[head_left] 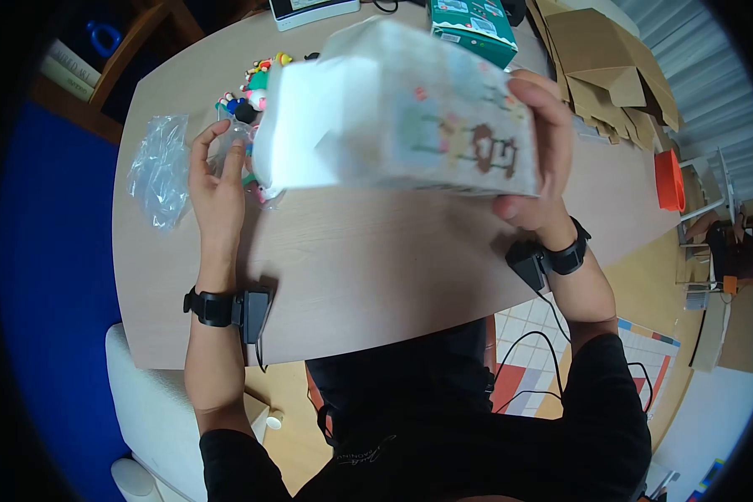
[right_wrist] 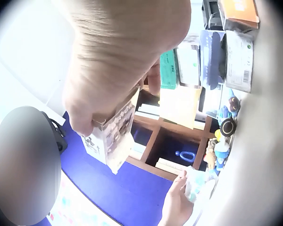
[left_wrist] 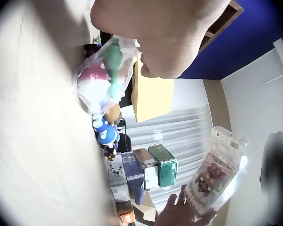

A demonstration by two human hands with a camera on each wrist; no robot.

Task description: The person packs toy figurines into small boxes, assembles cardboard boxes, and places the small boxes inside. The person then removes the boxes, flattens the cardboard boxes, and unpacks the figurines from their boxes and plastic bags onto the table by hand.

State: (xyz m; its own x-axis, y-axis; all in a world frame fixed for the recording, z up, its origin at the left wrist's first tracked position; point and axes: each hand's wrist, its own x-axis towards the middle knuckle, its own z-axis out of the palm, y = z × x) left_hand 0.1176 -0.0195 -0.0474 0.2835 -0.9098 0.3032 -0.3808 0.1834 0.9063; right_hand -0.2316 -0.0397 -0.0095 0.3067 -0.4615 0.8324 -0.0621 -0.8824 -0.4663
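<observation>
My right hand grips a small printed cardboard box by its right end, raised over the table. Pale pictures of little figures cover the box, and a white flap stands out at its left end; the box is blurred in the head view. My left hand is at the left of the table, its thumb and index finger apart beside a clear plastic bag. Pink, white and green toy figures show inside that bag. Behind it, more small figurines stand in a row, partly hidden by the box.
Another crumpled clear plastic bag lies at the left edge. A green box and a white device stand at the back. Flattened cardboard and an orange-red container are on the right. Black cables trail from my wrists.
</observation>
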